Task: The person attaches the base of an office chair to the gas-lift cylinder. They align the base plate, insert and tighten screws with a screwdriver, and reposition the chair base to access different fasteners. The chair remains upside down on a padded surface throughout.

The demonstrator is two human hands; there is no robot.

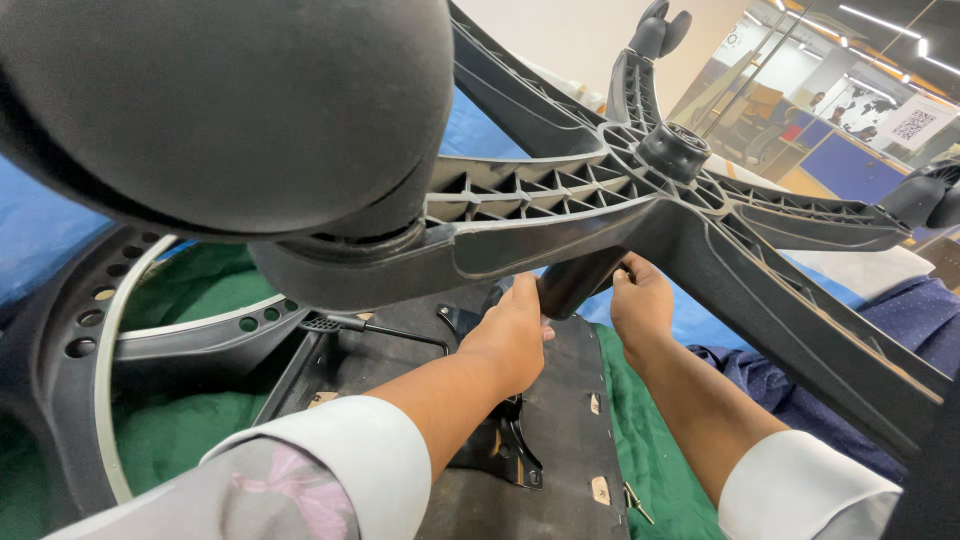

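Sleeves: white cuffs at the bottom of the frame, one on each arm.
Seat: the flat black underside of the chair seat lies low in the middle, on a green cloth.
Left hand: the left hand is curled around the black round post in the middle of the frame.
Right hand: the right hand is curled on the same post, just beside the left hand.
Base: the black plastic star-shaped chair base sits on top of the post, its legs spreading across the frame.
Wheel: a big black round wheel fills the upper left.
Far back: an office room at the upper right.
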